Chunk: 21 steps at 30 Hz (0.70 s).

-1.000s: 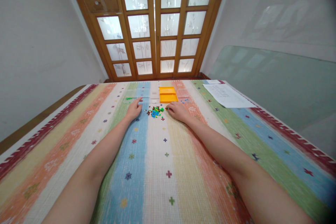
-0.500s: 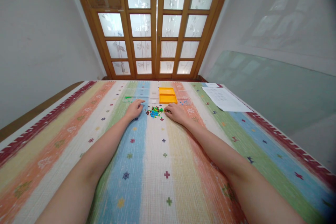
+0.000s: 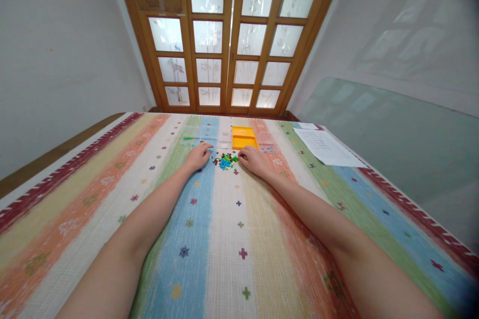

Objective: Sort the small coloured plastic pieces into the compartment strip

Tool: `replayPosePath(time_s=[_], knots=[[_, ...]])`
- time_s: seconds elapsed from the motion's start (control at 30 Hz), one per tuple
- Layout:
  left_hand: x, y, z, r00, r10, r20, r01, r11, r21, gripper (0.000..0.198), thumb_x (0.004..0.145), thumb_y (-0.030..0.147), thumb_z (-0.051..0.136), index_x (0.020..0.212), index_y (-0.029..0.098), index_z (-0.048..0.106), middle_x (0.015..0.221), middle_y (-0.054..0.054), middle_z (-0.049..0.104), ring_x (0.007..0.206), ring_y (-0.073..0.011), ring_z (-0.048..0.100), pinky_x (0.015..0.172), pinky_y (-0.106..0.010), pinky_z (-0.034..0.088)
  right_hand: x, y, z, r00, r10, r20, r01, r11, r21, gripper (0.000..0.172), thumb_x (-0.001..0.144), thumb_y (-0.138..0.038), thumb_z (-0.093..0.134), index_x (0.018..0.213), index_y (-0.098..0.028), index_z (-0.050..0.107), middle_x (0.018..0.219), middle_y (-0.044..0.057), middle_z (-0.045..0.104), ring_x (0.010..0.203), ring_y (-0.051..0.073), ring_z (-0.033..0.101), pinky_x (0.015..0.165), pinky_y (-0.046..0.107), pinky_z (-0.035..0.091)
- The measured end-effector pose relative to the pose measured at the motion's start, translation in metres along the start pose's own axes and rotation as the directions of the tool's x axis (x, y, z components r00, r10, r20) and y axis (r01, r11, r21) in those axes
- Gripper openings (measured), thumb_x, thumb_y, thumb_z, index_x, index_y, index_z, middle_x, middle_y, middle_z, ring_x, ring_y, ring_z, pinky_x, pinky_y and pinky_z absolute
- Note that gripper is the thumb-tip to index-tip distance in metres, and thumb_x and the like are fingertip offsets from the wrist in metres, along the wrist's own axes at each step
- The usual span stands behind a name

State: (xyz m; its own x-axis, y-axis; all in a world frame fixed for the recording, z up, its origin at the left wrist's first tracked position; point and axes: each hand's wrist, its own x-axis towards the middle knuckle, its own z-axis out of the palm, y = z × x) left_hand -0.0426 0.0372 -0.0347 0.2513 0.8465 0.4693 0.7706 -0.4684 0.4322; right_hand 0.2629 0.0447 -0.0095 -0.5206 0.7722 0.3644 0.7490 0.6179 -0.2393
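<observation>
A loose pile of tiny plastic pieces [image 3: 226, 161], blue, green, yellow and dark red, lies on the striped cloth between my hands. My left hand [image 3: 198, 157] rests just left of the pile, fingers pointing right with the forefinger stretched out; I see nothing held. At the pile's right edge, my right hand [image 3: 253, 160] has its fingertips drawn together; anything between them is too small to make out. Right behind it stands a yellow two-part box [image 3: 244, 136]. A clear compartment tray [image 3: 214, 136] with some green bits lies beyond my left hand.
Another clear tray section [image 3: 270, 141] with small blue bits sits right of the yellow box. White printed sheets [image 3: 329, 148] lie farther right on the tablecloth [image 3: 224, 239]. Past the table's far edge stand wood-framed glass doors [image 3: 230, 57]; a glass panel [image 3: 374, 129] leans at right.
The view has shifted slightly, so everything sits a little farther right. Both hands stay beside the pile; the right fingertips remain at its edge, with only small finger movements.
</observation>
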Motion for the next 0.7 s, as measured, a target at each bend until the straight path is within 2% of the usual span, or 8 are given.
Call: replayPosePath(time_s=[0.17, 0.27, 0.47, 0.53, 0.7], knots=[[0.0, 0.001, 0.0, 1.0, -0.001, 0.011, 0.001, 1.0, 0.009, 0.036, 0.096, 0.02, 0.051, 0.125, 0.02, 0.073, 0.124, -0.009, 0.07, 0.116, -0.0246, 0.065, 0.106, -0.04, 0.051, 0.041, -0.011, -0.005, 0.994, 0.003, -0.112, 0.001, 0.999, 0.034, 0.013, 0.098, -0.022, 0.061, 0.098, -0.019, 0.073, 0.103, 0.009, 0.071, 0.1, 0.023, 0.06, 0.088, 0.031, 0.042], [0.0, -0.001, -0.001, 1.0, -0.021, 0.024, 0.02, 1.0, 0.023, 0.034, 0.096, 0.02, 0.05, 0.12, 0.02, 0.075, 0.122, -0.009, 0.072, 0.115, -0.0249, 0.066, 0.105, -0.04, 0.052, 0.066, -0.016, 0.001, 0.984, 0.06, -0.166, -0.057, 0.998, 0.02, 0.013, 0.098, -0.021, 0.06, 0.097, -0.019, 0.073, 0.1, 0.009, 0.071, 0.099, 0.023, 0.06, 0.089, 0.032, 0.043], [0.001, -0.012, -0.002, 0.996, -0.087, 0.008, 0.086, 0.994, 0.074, 0.031, 0.094, 0.017, 0.052, 0.109, 0.02, 0.079, 0.113, -0.01, 0.077, 0.109, -0.0281, 0.069, 0.103, -0.045, 0.053, 0.083, -0.026, 0.023, 0.961, 0.243, -0.135, -0.244, 0.97, 0.004, 0.021, 0.104, -0.028, 0.055, 0.108, -0.019, 0.074, 0.107, 0.012, 0.072, 0.102, 0.025, 0.061, 0.087, 0.034, 0.043], [0.001, -0.016, -0.002, 0.994, -0.109, -0.018, 0.111, 0.99, 0.092, 0.03, 0.093, 0.017, 0.052, 0.106, 0.022, 0.079, 0.111, -0.009, 0.078, 0.108, -0.0286, 0.07, 0.101, -0.046, 0.054, 0.082, -0.033, 0.029, 0.97, 0.216, -0.114, -0.218, 0.976, -0.002, 0.021, 0.104, -0.026, 0.054, 0.11, -0.019, 0.074, 0.109, 0.012, 0.071, 0.104, 0.025, 0.061, 0.088, 0.033, 0.042], [0.001, -0.022, 0.0, 0.988, -0.138, -0.063, 0.144, 0.984, 0.106, 0.029, 0.092, 0.018, 0.052, 0.101, 0.023, 0.079, 0.106, -0.008, 0.079, 0.104, -0.0276, 0.07, 0.099, -0.046, 0.055, 0.074, -0.06, 0.037, 1.0, -0.027, -0.01, 0.027, 1.0, -0.008, 0.018, 0.101, -0.026, 0.06, 0.106, -0.021, 0.076, 0.105, 0.009, 0.071, 0.104, 0.024, 0.06, 0.092, 0.033, 0.041]])
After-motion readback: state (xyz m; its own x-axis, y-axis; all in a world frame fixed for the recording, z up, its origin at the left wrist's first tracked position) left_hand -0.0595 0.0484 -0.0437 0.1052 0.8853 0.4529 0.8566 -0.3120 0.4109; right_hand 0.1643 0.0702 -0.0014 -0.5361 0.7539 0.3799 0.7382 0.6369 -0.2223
